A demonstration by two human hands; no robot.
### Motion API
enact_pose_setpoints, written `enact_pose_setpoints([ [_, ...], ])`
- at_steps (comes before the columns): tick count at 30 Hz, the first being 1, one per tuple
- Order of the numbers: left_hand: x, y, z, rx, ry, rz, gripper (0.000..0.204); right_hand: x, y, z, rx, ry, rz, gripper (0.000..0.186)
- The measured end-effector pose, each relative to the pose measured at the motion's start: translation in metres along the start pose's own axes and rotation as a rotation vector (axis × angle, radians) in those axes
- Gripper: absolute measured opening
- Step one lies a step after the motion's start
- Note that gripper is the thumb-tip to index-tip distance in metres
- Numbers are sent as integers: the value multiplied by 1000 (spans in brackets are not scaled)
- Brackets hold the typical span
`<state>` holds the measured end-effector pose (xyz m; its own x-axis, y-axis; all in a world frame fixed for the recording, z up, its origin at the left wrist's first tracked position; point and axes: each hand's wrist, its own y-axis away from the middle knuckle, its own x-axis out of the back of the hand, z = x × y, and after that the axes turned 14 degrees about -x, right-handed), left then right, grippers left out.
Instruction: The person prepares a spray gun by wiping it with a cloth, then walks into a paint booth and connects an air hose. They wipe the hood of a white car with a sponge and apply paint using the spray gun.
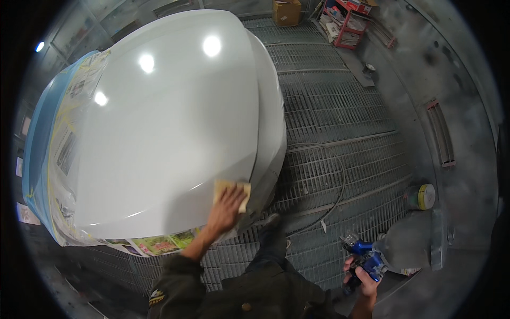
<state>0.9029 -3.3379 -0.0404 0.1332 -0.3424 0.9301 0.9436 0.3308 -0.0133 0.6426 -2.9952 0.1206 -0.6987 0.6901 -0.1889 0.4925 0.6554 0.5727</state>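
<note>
My left hand (226, 206) lies on a yellow cloth (246, 190), pressing it against the lower right corner of a glossy white car hood (159, 133). The fingers are stretched over the cloth and slightly blurred. Off to the right, away from the car, my right hand (366, 282) is wrapped round a blue spray gun (373, 261). A large grey, cloudy cup (406, 242) is attached to the gun and points right. Part of the right hand's grip is hidden behind the gun body.
Blue and clear masking film (40, 133) covers the car's left side, with printed paper (159, 243) along the near edge. A hose (342, 175) loops over the floor grating (329, 106). Along the right wall stand a bucket (426, 196), a red rack (350, 26) and a cardboard box (287, 11).
</note>
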Motion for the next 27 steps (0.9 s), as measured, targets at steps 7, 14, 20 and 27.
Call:
enact_pose_setpoints([
  [7,-152,-54,86,701,976,147,33,46,-111,-56,-106,12,-113,37],
  [14,-66,-370,-59,276,458,709,42,83,-195,-125,-162,84,-92,44],
  [20,-45,-498,-210,231,-437,289,45,95,-235,-153,-210,32,86,45],
  [27,-133,-380,-184,136,-511,47,56,131,-272,-176,-176,137,73,43],
])
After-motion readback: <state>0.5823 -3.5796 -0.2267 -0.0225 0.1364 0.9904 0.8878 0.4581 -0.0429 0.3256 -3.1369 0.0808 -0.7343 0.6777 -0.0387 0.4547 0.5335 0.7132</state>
